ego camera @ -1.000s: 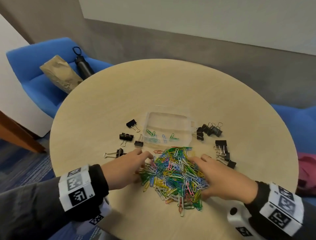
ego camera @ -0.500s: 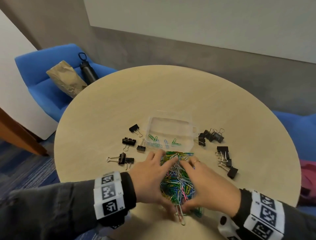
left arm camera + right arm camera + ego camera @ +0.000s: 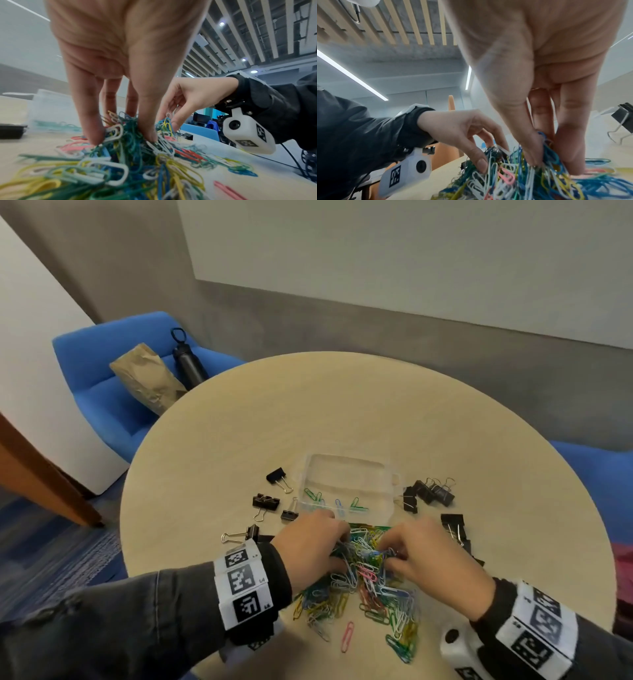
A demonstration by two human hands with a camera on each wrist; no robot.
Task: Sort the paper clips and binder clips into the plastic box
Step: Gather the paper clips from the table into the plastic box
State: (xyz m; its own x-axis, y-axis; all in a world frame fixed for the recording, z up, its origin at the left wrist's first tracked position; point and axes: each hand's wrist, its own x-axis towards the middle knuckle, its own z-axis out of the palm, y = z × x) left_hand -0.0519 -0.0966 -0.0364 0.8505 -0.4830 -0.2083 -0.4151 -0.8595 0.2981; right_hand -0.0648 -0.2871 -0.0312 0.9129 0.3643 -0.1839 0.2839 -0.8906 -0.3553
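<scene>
A heap of coloured paper clips (image 3: 366, 587) lies on the round table, just in front of the clear plastic box (image 3: 346, 477). A few green and blue clips (image 3: 339, 506) lie along the box's near wall. My left hand (image 3: 340, 554) and right hand (image 3: 388, 554) dig into the far part of the heap, fingers curled. In the left wrist view my left hand (image 3: 120, 134) pinches a bunch of clips between thumb and fingers. My right hand (image 3: 551, 159) grips another bunch. Black binder clips lie left (image 3: 265, 501) and right (image 3: 433, 494) of the box.
One pink clip (image 3: 347, 635) lies apart near the table's front edge. Behind the table at the left stands a blue chair (image 3: 92, 392) with a brown paper bag (image 3: 147, 381) and a black bottle (image 3: 188, 364). Another blue seat (image 3: 603, 474) is at the right.
Both hands swept in from the sides of the heap, pushed it narrower, then curled their fingers into its far part. Some clips stayed behind near the front.
</scene>
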